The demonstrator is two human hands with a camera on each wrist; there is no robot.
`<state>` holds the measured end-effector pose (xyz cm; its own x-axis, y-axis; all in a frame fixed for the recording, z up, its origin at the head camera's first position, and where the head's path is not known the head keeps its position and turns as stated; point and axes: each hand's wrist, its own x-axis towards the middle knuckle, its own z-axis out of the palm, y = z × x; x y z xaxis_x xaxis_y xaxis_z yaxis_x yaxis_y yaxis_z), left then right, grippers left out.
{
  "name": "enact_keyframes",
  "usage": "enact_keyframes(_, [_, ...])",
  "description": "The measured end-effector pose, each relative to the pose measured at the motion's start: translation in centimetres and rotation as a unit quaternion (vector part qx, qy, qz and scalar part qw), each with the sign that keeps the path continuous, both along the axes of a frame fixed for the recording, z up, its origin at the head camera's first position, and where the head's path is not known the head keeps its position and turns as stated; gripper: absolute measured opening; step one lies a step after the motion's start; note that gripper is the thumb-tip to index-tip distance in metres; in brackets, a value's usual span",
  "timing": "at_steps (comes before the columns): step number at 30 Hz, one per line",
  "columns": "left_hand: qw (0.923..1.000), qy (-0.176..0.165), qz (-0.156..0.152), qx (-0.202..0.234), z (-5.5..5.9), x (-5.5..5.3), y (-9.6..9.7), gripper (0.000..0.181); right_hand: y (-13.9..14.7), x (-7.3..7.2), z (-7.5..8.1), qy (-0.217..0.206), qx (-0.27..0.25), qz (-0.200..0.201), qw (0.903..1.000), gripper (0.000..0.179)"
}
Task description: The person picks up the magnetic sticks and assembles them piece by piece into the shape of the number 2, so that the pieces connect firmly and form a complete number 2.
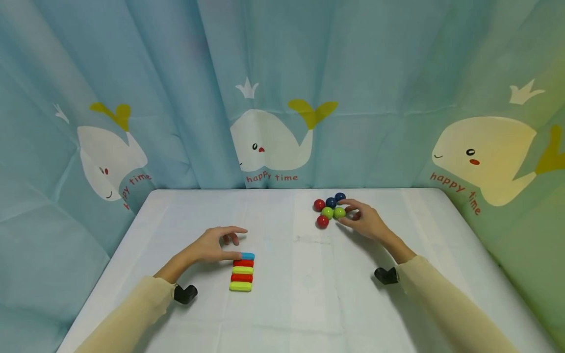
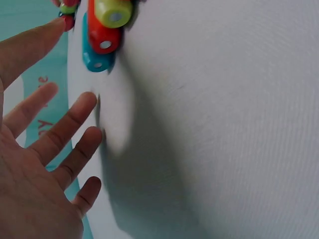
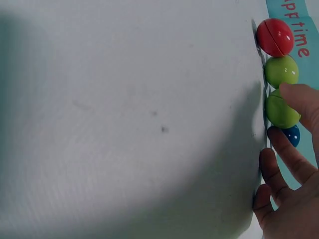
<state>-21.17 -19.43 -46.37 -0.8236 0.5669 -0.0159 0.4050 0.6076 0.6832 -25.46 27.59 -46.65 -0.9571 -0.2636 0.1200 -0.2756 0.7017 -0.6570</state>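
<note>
My left hand [image 1: 214, 245], its fingers spread, has the thumb at the near end of a light blue rounded stick [image 1: 248, 256]. This stick tops a column of short sticks lying side by side, with a red stick [image 1: 243, 263] and a yellow-green stick [image 1: 240, 286] among them. My right hand [image 1: 364, 220] is at a green ball [image 1: 339, 213], thumb and index finger parted on either side of it. In the right wrist view the thumb overlaps the green ball [image 3: 282, 110], and the index fingertip lies in front of a dark blue ball [image 3: 292, 135].
Beside the right hand cluster another green ball [image 1: 327, 212], two red balls [image 1: 322, 222] and two dark blue balls [image 1: 331, 202]. They lie near the far edge of the white table [image 1: 300, 294]. A blue curtain [image 1: 375, 98] with whale prints stands behind the table and at its sides.
</note>
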Motion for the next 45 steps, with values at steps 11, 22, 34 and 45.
enact_keyframes(11, [0.9999,0.002,-0.009,-0.004,-0.4,0.0,0.6,0.038,-0.3,-0.3,-0.4,-0.012,0.015,-0.013,0.9997,0.043])
enact_keyframes(22, [0.9988,0.034,-0.035,-0.007,-0.6,-0.3,1.2,0.02,-0.3,0.0,-0.5,-0.02,0.019,-0.03,0.9992,0.041])
enact_keyframes(34, [0.9986,0.025,-0.046,-0.005,-0.8,-0.6,0.8,0.013,0.2,0.5,-0.5,-0.018,0.012,-0.03,0.9993,0.04])
enact_keyframes(45, [0.9981,0.035,-0.05,-0.004,-0.5,-0.7,1.0,0.013,0.4,0.9,-0.5,-0.034,0.007,-0.038,0.9987,0.038])
